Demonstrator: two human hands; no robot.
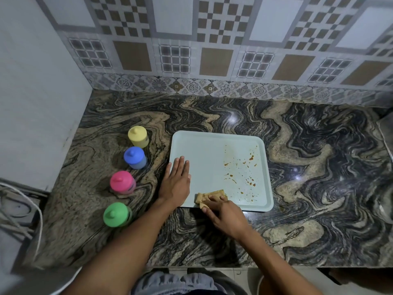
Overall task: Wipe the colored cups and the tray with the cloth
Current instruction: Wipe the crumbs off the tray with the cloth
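- left hand (pixel 176 184): fingers straight, close together, pressed flat on the left edge of the tray (pixel 212 150)
- right hand (pixel 225 216): fingers curled on the tan cloth (pixel 204 198), at the tray's near edge
- brown stains (pixel 251 158): on the tray, right of and beyond the right fingertips
- yellow cup (pixel 137 136), blue cup (pixel 135 157), pink cup (pixel 122 182), green cup (pixel 116 214): in a row on the countertop (pixel 319 145), left of the left fingers, off the tray

I'm counting four cups down the left: one yellow cup (pixel 138 136), one blue cup (pixel 135 157), one pink cup (pixel 122 182), one green cup (pixel 117 214). Just one tray (pixel 204 150) is lying to their right, one cloth (pixel 205 198) is sitting at its near edge, and two hands are showing, left hand (pixel 177 182) and right hand (pixel 225 213). The brown spots (pixel 251 157) are running too many to count.
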